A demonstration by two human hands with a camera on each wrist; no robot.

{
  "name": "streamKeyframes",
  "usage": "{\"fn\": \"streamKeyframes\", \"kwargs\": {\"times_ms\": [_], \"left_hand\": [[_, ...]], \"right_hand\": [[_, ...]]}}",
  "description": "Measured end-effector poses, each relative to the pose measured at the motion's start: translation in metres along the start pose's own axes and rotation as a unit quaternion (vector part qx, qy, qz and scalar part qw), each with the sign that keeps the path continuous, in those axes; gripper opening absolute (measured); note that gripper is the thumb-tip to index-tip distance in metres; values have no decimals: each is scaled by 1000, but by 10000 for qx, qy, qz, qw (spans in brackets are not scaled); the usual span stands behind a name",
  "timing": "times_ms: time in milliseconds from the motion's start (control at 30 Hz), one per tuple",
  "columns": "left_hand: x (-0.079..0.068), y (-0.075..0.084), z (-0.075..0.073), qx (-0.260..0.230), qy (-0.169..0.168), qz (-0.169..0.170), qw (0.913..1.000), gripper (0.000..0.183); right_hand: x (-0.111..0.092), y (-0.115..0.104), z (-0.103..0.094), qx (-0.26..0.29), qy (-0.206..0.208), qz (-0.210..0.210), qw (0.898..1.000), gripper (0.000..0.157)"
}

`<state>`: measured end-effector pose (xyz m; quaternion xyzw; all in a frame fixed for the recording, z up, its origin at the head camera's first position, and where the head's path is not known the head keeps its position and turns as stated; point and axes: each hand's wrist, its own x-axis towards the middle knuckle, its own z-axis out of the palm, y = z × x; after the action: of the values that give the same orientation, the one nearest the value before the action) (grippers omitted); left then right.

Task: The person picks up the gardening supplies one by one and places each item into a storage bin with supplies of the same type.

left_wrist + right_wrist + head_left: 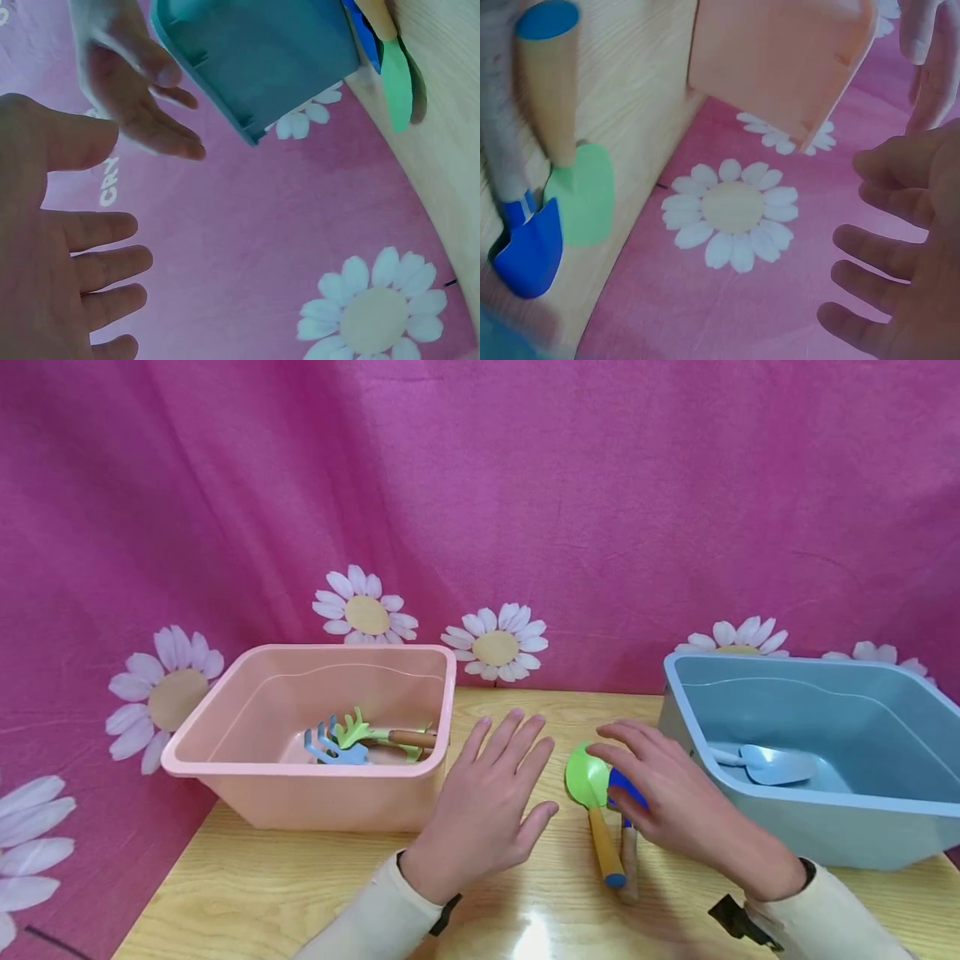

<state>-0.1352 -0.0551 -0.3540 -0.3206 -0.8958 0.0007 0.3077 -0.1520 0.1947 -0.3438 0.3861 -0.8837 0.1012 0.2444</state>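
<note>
Left grip (487,806), fingers outstretched, and right grip (675,793), fingers loosely bent, both hold nothing above the table (247,885), where a green scoop (585,774) and blue trowel (531,251) lie between pink tub (330,797) and blue tub (825,831).

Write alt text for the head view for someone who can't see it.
Left hand and right hand, both empty, hover over a table near a green scoop and blue trowel; the pink bin at left holds rakes, the blue bin at right a pale-blue shovel.
</note>
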Motion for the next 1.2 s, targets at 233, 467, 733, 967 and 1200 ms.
{"fn": "streamKeyframes", "kwargs": {"times_ms": [233, 467, 733, 967, 1200], "left_hand": [[6, 1, 21, -213, -60, -144, 9997, 60], [5, -2, 50, -1572, -312, -507, 9858, 57], [14, 1, 72, -2310, -740, -821, 9667, 56], [28, 2, 92, -2395, -1061, -668, 9628, 55], [39, 2, 97, -3053, -1664, -1056, 9317, 56]], "right_hand": [[-16, 13, -10, -70, 310, 49, 9995, 41], [-37, 25, -26, -104, 887, 240, 9957, 58], [-72, 53, -46, -251, 1182, 732, 9900, 69], [-111, 89, -56, -595, 1543, 1142, 9796, 79], [-152, 109, -56, -916, 1366, 2158, 9625, 82]]}}
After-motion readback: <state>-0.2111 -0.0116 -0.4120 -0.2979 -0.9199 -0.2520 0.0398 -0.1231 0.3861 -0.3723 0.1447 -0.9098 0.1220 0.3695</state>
